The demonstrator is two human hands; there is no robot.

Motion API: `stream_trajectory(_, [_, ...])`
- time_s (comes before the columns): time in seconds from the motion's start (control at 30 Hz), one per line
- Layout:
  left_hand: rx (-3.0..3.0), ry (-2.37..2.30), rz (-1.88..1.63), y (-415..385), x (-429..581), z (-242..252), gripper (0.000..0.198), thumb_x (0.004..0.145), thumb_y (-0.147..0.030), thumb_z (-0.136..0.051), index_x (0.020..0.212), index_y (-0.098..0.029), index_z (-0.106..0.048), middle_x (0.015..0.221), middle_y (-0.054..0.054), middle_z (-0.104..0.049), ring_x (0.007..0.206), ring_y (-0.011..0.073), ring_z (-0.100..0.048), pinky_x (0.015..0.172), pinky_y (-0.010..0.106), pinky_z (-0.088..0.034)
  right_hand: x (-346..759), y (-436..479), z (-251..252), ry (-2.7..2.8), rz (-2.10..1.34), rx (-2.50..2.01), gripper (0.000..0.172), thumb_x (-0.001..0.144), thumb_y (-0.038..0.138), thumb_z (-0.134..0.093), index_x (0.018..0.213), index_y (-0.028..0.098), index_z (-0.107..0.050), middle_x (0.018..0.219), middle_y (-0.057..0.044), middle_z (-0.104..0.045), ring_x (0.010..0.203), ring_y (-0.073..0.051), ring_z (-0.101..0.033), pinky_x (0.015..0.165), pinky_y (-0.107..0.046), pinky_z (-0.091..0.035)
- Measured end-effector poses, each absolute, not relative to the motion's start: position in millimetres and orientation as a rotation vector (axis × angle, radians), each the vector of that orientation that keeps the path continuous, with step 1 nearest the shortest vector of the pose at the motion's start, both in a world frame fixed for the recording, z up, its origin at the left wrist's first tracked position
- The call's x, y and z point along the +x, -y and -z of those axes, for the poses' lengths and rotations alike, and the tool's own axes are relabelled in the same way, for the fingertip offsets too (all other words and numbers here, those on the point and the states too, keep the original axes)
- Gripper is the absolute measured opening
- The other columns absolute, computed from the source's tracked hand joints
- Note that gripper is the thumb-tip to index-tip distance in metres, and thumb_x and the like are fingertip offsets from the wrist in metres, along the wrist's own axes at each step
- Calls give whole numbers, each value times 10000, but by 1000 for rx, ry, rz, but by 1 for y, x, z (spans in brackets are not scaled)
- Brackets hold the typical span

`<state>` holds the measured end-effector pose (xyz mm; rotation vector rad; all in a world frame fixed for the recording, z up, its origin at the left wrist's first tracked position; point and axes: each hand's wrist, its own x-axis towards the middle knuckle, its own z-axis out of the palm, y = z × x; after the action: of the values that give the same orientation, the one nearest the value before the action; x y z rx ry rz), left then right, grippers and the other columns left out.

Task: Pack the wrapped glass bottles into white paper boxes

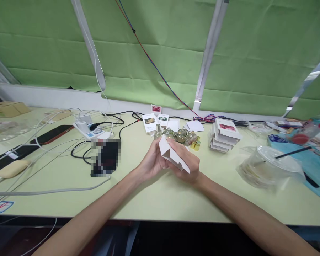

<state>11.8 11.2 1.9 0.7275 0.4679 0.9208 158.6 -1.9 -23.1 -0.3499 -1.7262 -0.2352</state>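
Observation:
A small white cardboard box [173,155] is held between my two hands above the table, its near end open with a flap sticking out toward me. My left hand [153,161] is closed on the box's left side. From the right, my right hand [188,163] wraps round it, fingers and thumb on the card. Just beyond lie several small glass bottles [180,135] and a few yellow caps [196,145]. Flat cards with pictures [150,121] lie behind the bottles. To the right stands a stack of white boxes [225,133], the top one bearing a red picture.
At left are a power strip [92,131] with tangled cables, a pixelated dark object [106,157] and a long black item [53,134]. A lidded plastic cup [276,165] with a black straw stands at right, beside a blue sheet [301,156]. Green covering [160,60] hangs behind.

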Motion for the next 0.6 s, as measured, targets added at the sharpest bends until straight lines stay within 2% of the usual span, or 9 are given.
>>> stream_trajectory(0.47, [756,-550,-906,-9,12,-6,454,945,-542,-548,1172,-168,-673,847,41,-704,682,165,-668,597,257,-547,160,2,22,1720,236,-338,584,950,186,-611,1518,193,-473,1383,-156,-658,1261,-295,-657,1022,-449,-600])
stream_trajectory(0.6, [775,-589,-899,-8,13,-7,480,937,-603,-530,1113,-175,-660,812,36,-693,630,166,-652,546,260,-520,161,1,23,1722,233,-352,598,946,193,-620,1524,205,-464,1387,-152,-657,1262,-297,-657,1020,-452,-602])
